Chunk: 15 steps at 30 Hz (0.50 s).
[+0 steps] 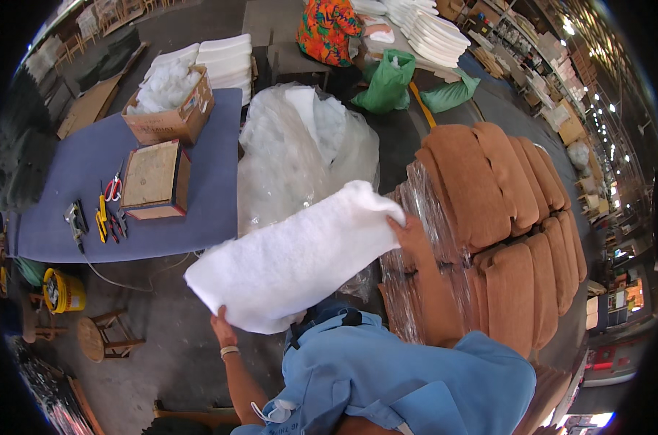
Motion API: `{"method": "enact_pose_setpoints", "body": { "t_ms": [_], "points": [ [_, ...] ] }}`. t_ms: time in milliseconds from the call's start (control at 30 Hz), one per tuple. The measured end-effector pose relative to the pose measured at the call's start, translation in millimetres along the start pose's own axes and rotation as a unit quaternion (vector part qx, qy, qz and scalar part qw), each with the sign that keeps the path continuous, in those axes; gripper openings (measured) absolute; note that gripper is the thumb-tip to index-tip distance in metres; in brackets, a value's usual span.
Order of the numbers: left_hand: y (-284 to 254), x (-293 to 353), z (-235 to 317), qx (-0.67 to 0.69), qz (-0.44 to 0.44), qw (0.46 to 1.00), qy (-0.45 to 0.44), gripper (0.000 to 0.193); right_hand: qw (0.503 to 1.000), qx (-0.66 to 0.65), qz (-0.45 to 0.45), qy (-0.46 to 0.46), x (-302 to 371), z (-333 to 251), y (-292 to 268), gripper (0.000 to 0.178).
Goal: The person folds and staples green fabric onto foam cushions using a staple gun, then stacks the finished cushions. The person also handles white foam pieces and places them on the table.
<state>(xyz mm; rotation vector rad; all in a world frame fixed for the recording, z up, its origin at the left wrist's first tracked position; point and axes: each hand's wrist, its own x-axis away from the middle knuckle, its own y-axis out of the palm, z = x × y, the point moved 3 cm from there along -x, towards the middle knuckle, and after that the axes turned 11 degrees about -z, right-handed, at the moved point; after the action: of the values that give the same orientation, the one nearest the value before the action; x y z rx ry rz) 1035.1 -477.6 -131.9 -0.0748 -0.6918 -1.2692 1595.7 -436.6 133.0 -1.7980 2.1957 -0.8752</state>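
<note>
A long white sheet of fluffy padding is stretched between my two hands in front of my body. My left hand grips its near left corner from below, the fingers partly hidden by the padding. At the far right end, my right hand is closed round the edge, where the padding bends up. Just beyond it stands a large clear plastic bag stuffed with white filling.
At left, a blue-topped table holds a carton of white stuffing, a wooden box, red-handled scissors and hand tools. Brown cushions are stacked at right. A stool and yellow bucket stand lower left. Another person works at the back.
</note>
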Motion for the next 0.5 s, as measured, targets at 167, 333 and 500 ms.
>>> {"method": "enact_pose_setpoints", "body": {
  "t_ms": [167, 333, 500],
  "points": [
    [124.5, 11.6, 27.4, -0.266, -0.043, 0.942, 0.201, 0.077, 0.997, 0.024, 0.013, -0.069, 13.7, 18.1, 11.7, 0.033],
    [167.5, 30.1, 54.8, -0.488, 0.006, 0.847, 0.212, 0.093, 0.987, -0.068, 0.11, -0.095, 45.5, 42.0, -52.3, 0.026],
    [86.5, -0.6, 40.4, -0.473, 0.133, 0.854, 0.171, 0.053, 0.964, -0.179, 0.176, -0.082, 97.9, 94.6, -95.5, 0.021]
  ]
}}
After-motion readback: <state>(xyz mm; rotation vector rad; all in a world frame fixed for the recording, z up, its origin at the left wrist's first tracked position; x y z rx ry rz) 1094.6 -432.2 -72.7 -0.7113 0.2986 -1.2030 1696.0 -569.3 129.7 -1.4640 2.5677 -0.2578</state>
